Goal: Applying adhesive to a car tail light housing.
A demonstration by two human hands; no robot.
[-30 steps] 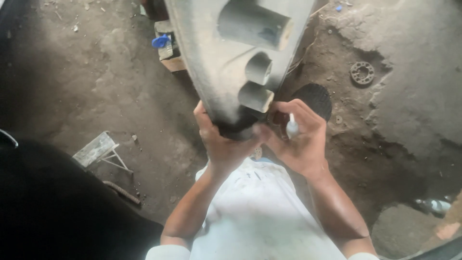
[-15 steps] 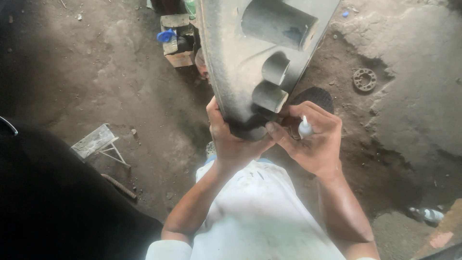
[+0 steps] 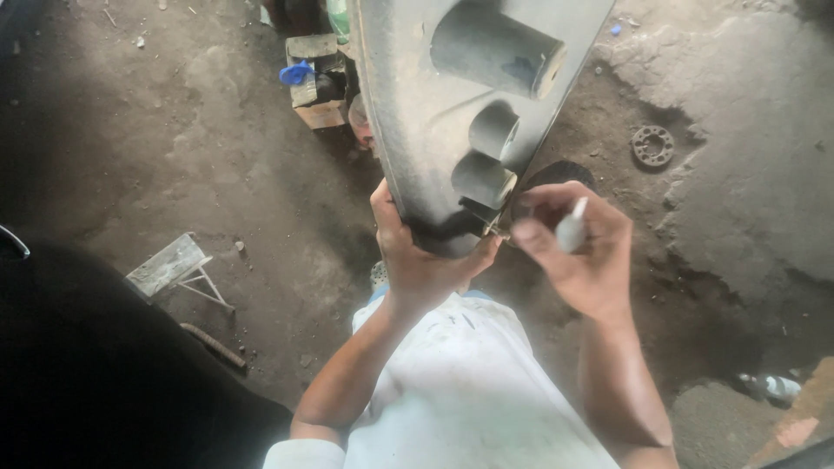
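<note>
Your grey housing [image 3: 417, 113] looks matt, dusty, maybe plastic; its round bosses [image 3: 495, 48] smooth. White marker [image 3: 571, 227] slightly glossy. Floor [image 3: 174, 148] rough, gritty concrete. Gear ring [image 3: 652, 145] rusty metal.

— Where are the hands?

— Both raised in front, forearms bare, rising from about six o'clock. The left hand [image 3: 421, 256] sits near centre, palm up, its fingers [image 3: 382, 208] curled upward and clamped tight.

— And the other?

— The right hand [image 3: 578, 252] is at three o'clock of the left, close beside it, wrist bent, thumb and fingers [image 3: 530, 236] pinched together, pointing toward nine o'clock.
</note>
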